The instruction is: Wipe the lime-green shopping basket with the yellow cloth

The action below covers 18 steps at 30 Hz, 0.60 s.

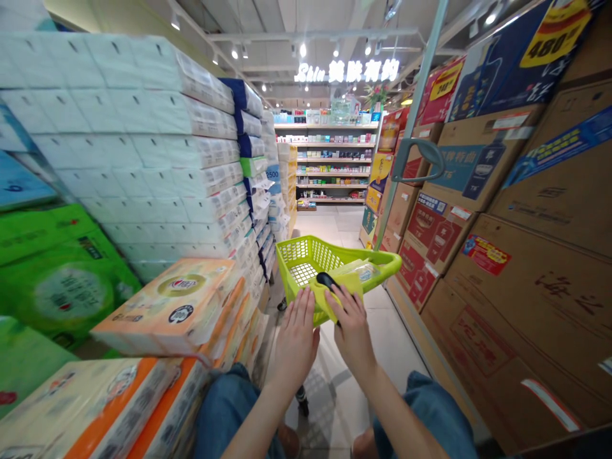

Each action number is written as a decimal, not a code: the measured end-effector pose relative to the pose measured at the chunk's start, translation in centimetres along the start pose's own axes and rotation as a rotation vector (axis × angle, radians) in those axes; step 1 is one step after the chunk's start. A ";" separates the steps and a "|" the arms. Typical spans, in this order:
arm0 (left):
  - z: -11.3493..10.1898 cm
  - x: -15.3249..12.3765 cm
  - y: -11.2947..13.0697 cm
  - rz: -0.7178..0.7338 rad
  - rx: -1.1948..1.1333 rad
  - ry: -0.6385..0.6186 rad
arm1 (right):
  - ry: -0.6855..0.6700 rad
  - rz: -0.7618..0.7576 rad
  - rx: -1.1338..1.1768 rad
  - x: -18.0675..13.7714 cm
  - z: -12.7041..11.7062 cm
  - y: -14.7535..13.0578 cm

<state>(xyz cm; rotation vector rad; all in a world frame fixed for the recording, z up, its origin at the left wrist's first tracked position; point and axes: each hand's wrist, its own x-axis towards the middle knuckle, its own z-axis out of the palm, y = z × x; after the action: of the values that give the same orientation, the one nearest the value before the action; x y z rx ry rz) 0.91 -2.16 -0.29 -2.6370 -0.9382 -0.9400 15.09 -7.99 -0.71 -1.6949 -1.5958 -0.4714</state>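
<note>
A lime-green plastic shopping cart [382,262] stands in the aisle right in front of me, tilted. My left hand [295,341] rests flat against its near wall with the fingers stretched out. My right hand [352,328] curls over the cart's near rim beside a black handle grip [326,281]. A clear plastic packet [358,273] lies inside the cart near the right side. My knees in blue jeans show at the bottom.
Stacked tissue packs [157,140] wall the left side, with orange packs [176,306] jutting toward me. Brown cartons [526,268] line the right. A grey pole with a looped handle [415,153] rises right of the cart. Shelves [329,166] close the aisle's far end.
</note>
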 end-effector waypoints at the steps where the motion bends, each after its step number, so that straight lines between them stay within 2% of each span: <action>1: 0.0 -0.1 0.0 -0.009 0.003 0.005 | -0.014 -0.019 0.014 -0.2 0.2 -1.2; 4: -0.1 -0.6 -0.3 -0.034 0.010 0.012 | -0.052 -0.090 0.029 -0.1 -0.2 -1.8; 7: -0.4 -1.1 -0.9 -0.028 0.003 0.014 | -0.020 -0.108 0.016 0.4 -1.3 1.3; 9: -0.5 -1.4 -1.0 -0.027 0.003 0.009 | 0.047 -0.049 0.006 0.8 -1.7 3.5; 11: -0.5 -1.4 -0.8 -0.032 -0.001 0.005 | 0.090 0.022 -0.003 1.0 -1.7 4.0; 14: -0.3 -1.3 -0.1 -0.065 -0.010 0.037 | 0.059 0.069 -0.021 0.7 -1.0 1.2; 18: 0.1 -1.1 0.7 -0.116 -0.015 0.072 | -0.067 -0.007 -0.010 0.2 -0.7 -3.3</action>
<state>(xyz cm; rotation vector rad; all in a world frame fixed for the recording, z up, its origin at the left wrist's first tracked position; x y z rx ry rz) 0.70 -3.22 -1.00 -2.5653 -1.0803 -1.0643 12.11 -8.59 0.75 -1.7292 -1.6502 -0.4303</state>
